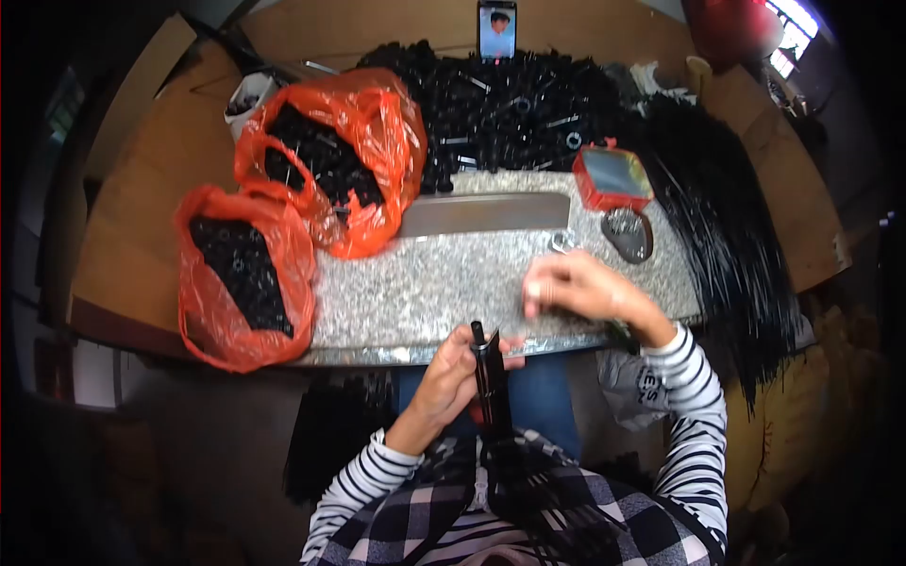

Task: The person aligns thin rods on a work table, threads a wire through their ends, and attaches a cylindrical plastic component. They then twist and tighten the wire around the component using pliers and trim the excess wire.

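My left hand (451, 375) is closed around a bundle of long black rods (493, 382) at the front edge of the speckled stone slab (406, 292). One rod tip with a black cap stands up above the fingers. Over the slab, to the right of the bundle, my right hand (578, 286) is bent with its fingers curled together and blurred; whatever is between the fingertips is too small to make out. A small metal ring (561, 241) lies just behind it. Close by on the right sits a dark oval dish (627, 236) of small shiny parts.
Two orange plastic bags (401, 123) of black parts stand on the left. A metal strip (486, 215) lies mid-slab. Behind are a heap of black parts (510, 113) and a phone (497, 33). At right are a red-framed box (613, 177) and long black rods (727, 217).
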{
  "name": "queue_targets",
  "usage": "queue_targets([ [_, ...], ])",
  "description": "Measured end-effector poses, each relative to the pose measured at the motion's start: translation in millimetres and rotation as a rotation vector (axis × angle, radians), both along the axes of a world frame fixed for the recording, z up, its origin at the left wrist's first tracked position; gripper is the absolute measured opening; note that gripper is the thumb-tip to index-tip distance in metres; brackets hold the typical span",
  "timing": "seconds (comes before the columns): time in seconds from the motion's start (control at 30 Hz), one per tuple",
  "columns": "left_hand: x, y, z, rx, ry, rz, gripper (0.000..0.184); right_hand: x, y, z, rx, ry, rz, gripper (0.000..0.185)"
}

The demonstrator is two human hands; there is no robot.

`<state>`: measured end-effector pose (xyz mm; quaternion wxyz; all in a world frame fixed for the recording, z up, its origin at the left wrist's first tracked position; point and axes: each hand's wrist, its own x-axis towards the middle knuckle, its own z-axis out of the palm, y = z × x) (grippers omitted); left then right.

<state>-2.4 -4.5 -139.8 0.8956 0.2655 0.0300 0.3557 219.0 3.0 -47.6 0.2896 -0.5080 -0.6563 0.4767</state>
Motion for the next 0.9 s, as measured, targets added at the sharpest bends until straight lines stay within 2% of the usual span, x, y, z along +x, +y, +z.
queue_targets([
  [0.03,0,1,-2,-0.024,-0.013,-0.029,0.028,12,25,9,-0.002,0.010,-0.083,0.022],
  [0.07,-1,2,-4,-0.054,-0.022,-0.057,0.029,27,55,0,0.159,-0.013,-0.127,0.020],
  [0.1,0,3,-4,-0.048,0.014,-0.027,0.028,40,84,-3,0.352,-0.189,-0.222,0.017],
  [0.13,1,2,-5,-0.069,0.011,-0.011,0.027,49,110,-3,0.478,-0.474,-0.315,0.013],
  [0.2,3,3,-4,-0.095,0.016,0.036,0.025,65,162,-24,0.928,-0.707,-0.536,0.020],
  [0.27,4,5,-7,-0.110,0.021,0.062,0.025,75,198,-28,0.973,-0.868,-0.662,0.033],
  [0.3,4,6,-8,-0.138,0.032,0.087,0.025,78,210,-32,0.814,-0.977,-0.669,0.035],
  [0.4,4,10,-10,-0.188,0.064,0.123,0.024,77,226,-43,0.789,-1.069,-0.559,0.036],
  [0.53,3,9,-10,-0.185,0.044,0.131,0.023,70,206,-43,0.736,-1.014,-0.403,0.031],
  [0.63,3,7,-12,-0.169,0.032,0.120,0.022,59,190,-58,0.727,-1.133,-0.284,0.028],
  [0.83,6,2,-7,-0.151,0.077,0.153,0.020,60,153,-33,0.805,-0.936,-0.359,0.021],
  [0.9,7,0,-5,-0.137,0.107,0.151,0.019,57,124,-10,0.726,-0.807,-0.305,0.021],
])
